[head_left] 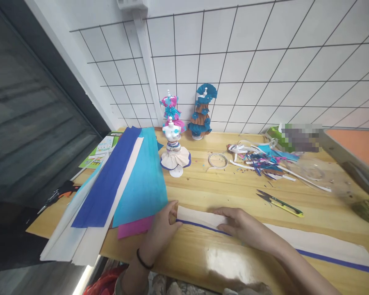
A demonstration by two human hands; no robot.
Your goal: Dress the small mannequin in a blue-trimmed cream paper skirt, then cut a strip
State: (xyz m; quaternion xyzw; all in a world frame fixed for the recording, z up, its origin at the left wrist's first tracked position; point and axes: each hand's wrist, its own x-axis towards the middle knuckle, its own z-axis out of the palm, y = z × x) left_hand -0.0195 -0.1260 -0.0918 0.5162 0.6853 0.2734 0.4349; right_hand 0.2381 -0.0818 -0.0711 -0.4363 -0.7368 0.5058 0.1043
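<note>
A long strip of cream crepe paper (197,215) with a dark blue lower edge lies along the front of the table. My left hand (164,223) holds its left end, the thumb at the lower corner and a finger at the upper one. Farther along, my right hand (240,225) grips the same strip between thumb and fingers, and my forearm covers part of it. Behind the hands stands a small white dress form (172,135) in a cream skirt with blue trim. Yellow-handled thread snips (284,206) lie right of the strip.
At left are stacked crepe sheets: blue (110,184), turquoise (144,180) and magenta (135,227). A glue gun (63,191) lies beyond them. Two decorated dress forms, one pink (171,110), one teal and brown (201,114), stand by the wall. Paper scraps (267,159) and a tape roll (217,160) lie right.
</note>
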